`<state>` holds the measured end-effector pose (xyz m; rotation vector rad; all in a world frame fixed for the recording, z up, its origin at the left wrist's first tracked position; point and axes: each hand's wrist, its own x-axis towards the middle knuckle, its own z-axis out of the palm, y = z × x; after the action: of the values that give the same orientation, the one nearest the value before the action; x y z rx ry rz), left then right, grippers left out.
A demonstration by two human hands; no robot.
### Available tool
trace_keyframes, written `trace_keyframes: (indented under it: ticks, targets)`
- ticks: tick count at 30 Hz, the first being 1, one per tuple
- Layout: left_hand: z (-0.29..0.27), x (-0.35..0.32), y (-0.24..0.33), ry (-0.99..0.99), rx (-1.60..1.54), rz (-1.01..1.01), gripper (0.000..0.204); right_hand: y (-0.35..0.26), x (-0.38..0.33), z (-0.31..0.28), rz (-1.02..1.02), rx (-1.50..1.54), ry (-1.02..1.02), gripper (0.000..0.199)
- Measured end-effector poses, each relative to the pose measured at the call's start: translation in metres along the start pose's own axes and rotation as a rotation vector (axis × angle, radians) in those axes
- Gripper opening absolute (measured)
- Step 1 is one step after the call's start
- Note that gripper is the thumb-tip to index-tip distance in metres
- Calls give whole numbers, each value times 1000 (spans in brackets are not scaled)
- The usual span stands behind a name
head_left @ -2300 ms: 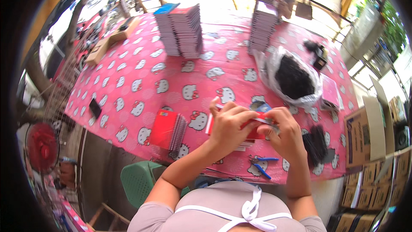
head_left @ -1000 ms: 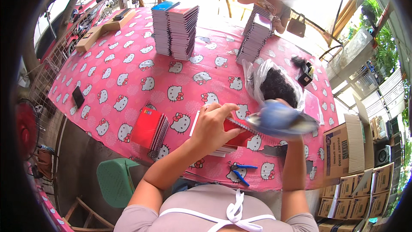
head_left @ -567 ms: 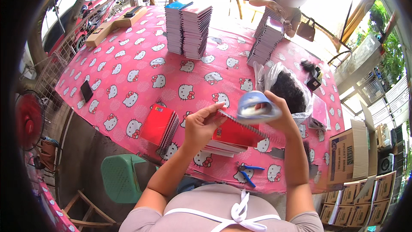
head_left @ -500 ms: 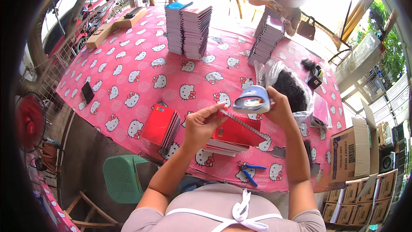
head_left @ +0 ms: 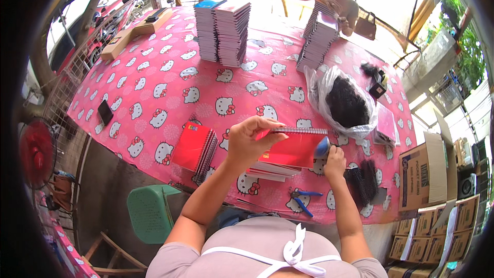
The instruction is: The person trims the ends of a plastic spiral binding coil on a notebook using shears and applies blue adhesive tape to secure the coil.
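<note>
A red notebook (head_left: pixel 293 148) with a coil along its far edge is tilted up over a pile of loose white-paged books (head_left: pixel 272 171). My left hand (head_left: pixel 252 141) pinches the left end of its coiled edge between thumb and fingers. Against the notebook's right edge, my right hand (head_left: pixel 335 163) grips a blue and white handheld device (head_left: pixel 322 148), mostly hidden now by the hand and notebook. Blue-handled cutting pliers (head_left: pixel 306 198) lie near the table's front edge. Left of my left hand sits a stack of red spiral notebooks (head_left: pixel 193 146).
Black plastic coils (head_left: pixel 362 180) lie right of my right hand; a clear bag (head_left: pixel 321 90) holds more. Tall notebook stacks (head_left: pixel 221 33) stand at the back. A person (head_left: pixel 342 5) handles another stack (head_left: pixel 316 41) at far right. Cartons (head_left: pixel 424 175) stand right, a green stool (head_left: pixel 149 211) left.
My right hand has lowered the blue and white device from above the table to the notebook's right edge. The coiled edge has swung from slanting to nearly level.
</note>
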<state>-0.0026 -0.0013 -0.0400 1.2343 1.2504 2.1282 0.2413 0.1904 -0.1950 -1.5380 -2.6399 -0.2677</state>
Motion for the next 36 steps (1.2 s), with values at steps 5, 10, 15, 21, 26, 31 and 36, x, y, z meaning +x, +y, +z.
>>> trace_keyframes:
  ticks: [5, 10, 15, 21, 26, 31, 36]
  targets:
    - [12, -32, 15, -239, 488, 496, 25, -16, -97, -34, -370, 526, -10, 70]
    - [27, -58, -7, -93, 525, 198, 23, -17, -141, -16, -214, 666, -90, 55]
    - [27, -60, -11, -98, 458, 217, 20, -49, -114, -151, -336, 1036, 83, 45]
    - [29, -61, -10, -114, 488, 260, 21, -73, -102, -172, -438, 1054, 75, 37]
    - [16, -59, -12, -153, 494, 443, 20, -56, -84, -156, 10, 2128, -1141, 39]
    - [-15, -54, 1, 437, 210, 215, 22, -64, -112, -108, -111, 1446, -479, 33]
    - [-155, -103, -19, 928, 188, 21, 16, -26, -136, -24, -348, 616, 16, 32]
